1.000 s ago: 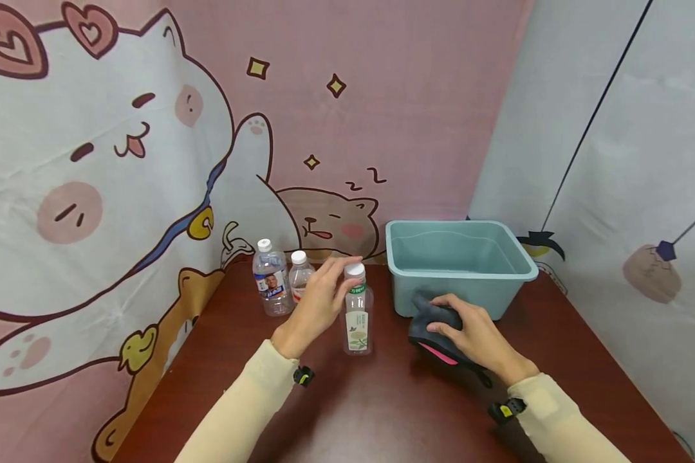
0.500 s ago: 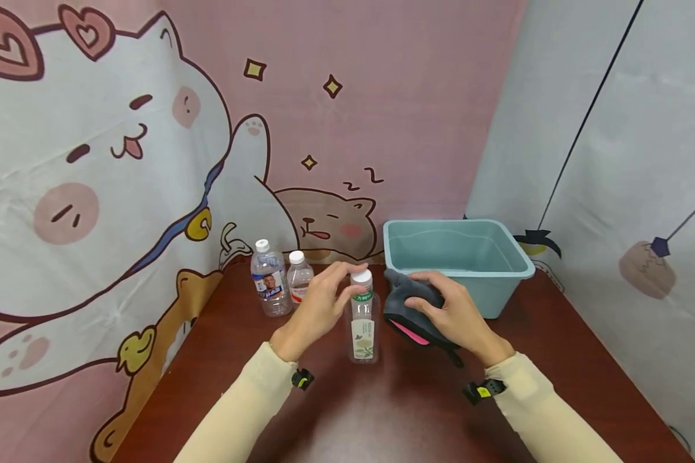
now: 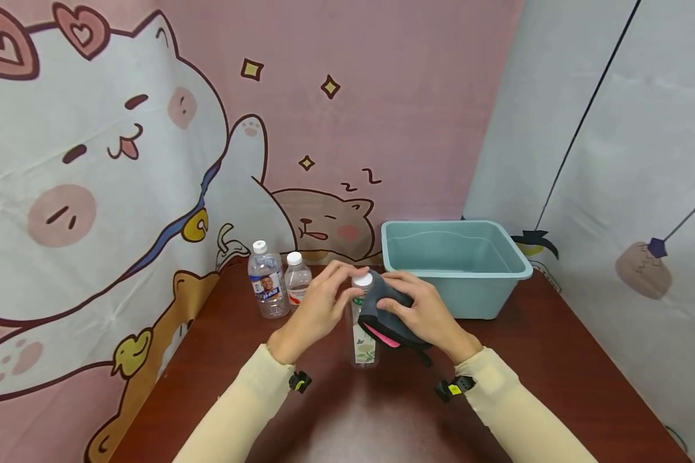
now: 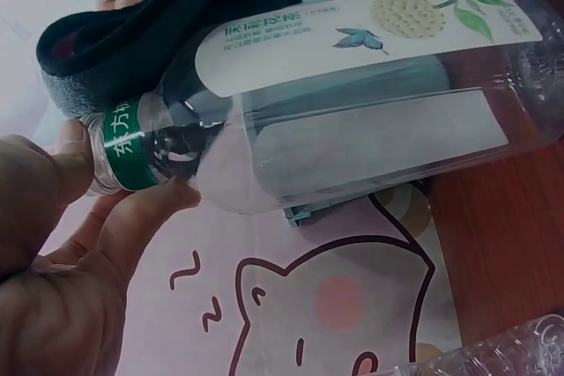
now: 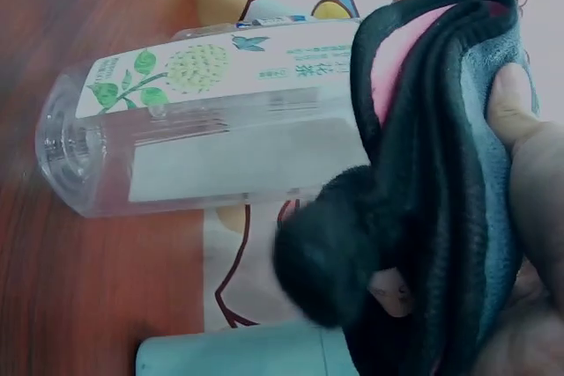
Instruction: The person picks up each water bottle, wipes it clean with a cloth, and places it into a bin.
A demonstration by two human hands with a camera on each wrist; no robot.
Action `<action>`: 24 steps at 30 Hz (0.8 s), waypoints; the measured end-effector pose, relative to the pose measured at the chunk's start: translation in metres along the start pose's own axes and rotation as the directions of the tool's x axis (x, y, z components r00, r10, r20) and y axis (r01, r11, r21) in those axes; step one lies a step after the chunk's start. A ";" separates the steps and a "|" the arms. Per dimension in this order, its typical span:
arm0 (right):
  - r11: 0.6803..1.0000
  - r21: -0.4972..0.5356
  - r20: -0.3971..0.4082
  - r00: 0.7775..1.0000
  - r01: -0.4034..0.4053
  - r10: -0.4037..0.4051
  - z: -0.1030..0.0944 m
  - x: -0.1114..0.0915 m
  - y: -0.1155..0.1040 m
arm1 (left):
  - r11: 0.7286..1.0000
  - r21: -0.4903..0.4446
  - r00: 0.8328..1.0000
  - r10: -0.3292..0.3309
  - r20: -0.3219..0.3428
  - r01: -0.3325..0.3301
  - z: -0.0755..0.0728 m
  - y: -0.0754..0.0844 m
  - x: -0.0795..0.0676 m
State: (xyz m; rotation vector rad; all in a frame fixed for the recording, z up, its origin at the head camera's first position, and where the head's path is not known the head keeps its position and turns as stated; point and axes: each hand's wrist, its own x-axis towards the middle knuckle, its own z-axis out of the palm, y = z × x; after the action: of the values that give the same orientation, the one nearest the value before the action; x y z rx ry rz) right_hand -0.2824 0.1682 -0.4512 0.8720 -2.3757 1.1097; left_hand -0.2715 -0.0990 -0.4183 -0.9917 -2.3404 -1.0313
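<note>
Item: flower-label bottle (image 3: 365,352), clear, one, at the centre of the frame, upright or nearly so, with green neck band (image 4: 128,149) and white cap (image 3: 361,280) on. Whether its base meets the table (image 3: 197,373) I cannot tell from where I stand.

Left hand (image 3: 318,305): thumb and fingers pinching the bottle's neck, presumably to steady it while leaving the sides free.

Right hand (image 3: 431,318): thumb and fingers pinching a folded grey cloth (image 3: 372,305), black-edged, pink-lined, just right of centre. It overlaps the bottle's shoulder and seems to touch it, the likely reason both hands are brought so close.

Left of centre: large bottle (image 3: 268,283) and small bottle (image 3: 297,278), upright, side by side, probably set back to spare the arms.

Right of centre: blue-green tub (image 3: 477,299), open side up, perhaps placed for the right hand's reach.

Behind: printed backdrop (image 3: 405,71).

Count: bottles, three, all white-capped; cloth, one; tub, one; hands, two; wrist straps (image 3: 300,381), two.
</note>
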 end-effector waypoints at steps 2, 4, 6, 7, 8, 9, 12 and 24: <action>1.000 -0.007 0.018 1.000 -0.003 0.003 0.002 0.000 0.000 | 1.000 0.001 1.000 0.010 0.005 -0.010 0.000 0.000 0.001; 1.000 -0.013 0.037 0.999 -0.002 0.003 0.003 0.001 0.000 | 1.000 0.002 1.000 0.021 0.007 -0.021 0.000 -0.001 0.002; 1.000 -0.024 0.054 0.999 0.006 -0.005 0.003 0.000 0.002 | 1.000 0.001 1.000 0.028 0.005 -0.028 -0.001 -0.001 0.003; 1.000 -0.028 0.063 0.998 0.011 -0.009 0.003 0.000 0.003 | 1.000 0.002 1.000 0.030 0.006 -0.030 -0.001 -0.001 0.003; 0.999 -0.033 0.071 0.997 0.017 -0.014 0.003 -0.001 0.004 | 1.000 0.004 1.000 0.030 0.006 -0.030 -0.001 -0.001 0.003; 0.999 -0.036 0.078 0.997 0.025 -0.022 0.003 -0.002 0.006 | 1.000 0.007 1.000 0.027 0.010 -0.027 -0.001 -0.002 0.003; 0.997 -0.046 0.092 0.995 0.054 -0.050 0.001 -0.005 0.009 | 1.000 0.016 1.000 0.021 0.023 -0.022 -0.003 -0.001 0.004; 0.988 -0.138 0.215 0.976 0.076 -0.045 0.008 -0.024 0.031 | 0.998 0.030 0.998 0.045 0.031 -0.046 -0.005 0.001 0.007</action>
State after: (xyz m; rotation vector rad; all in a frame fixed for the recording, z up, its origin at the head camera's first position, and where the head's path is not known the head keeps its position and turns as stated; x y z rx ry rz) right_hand -0.2863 0.1864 -0.4870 1.0488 -2.5439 0.8447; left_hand -0.2750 -0.0997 -0.4104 -1.0518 -2.3395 -0.9668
